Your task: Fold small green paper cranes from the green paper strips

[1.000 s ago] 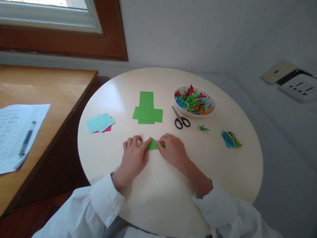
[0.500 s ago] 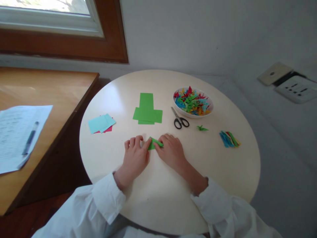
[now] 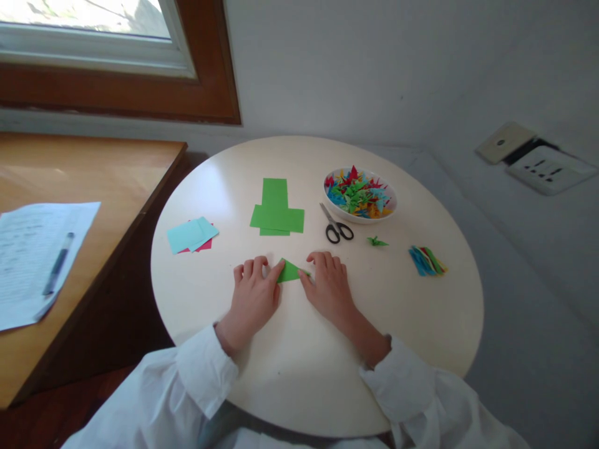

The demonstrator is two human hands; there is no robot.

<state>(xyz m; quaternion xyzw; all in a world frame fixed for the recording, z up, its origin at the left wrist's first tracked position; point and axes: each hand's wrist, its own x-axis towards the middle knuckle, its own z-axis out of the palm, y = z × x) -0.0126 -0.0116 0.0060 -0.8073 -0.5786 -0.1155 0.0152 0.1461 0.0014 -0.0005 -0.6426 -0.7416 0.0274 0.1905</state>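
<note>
A small green paper (image 3: pixel 289 272), folded into a triangle, lies on the table between my hands. My left hand (image 3: pixel 255 290) pins its left side with the thumb, the other fingers curled beside it. At the paper's narrow right tip rests the thumb of my right hand (image 3: pixel 330 287); its index finger is lifted apart from the thumb. Beyond them lie several flat green paper sheets (image 3: pixel 275 209). Black-handled scissors (image 3: pixel 336 226) and a small green folded paper crane (image 3: pixel 377 241) are to the right of those sheets.
A white bowl (image 3: pixel 358 218) full of colourful folded cranes stands at the back right. Folded paper strips (image 3: pixel 427 261) lie at the right, light blue sheets (image 3: pixel 187 236) over red ones at the left. On the wooden desk (image 3: pixel 116 168) are written pages (image 3: pixel 28 262) and a pen (image 3: pixel 58 264).
My right hand has loosened: its index finger has lifted off and the thumb has slid right to the paper's tip. More of the green triangle shows. My left hand stays in place.
</note>
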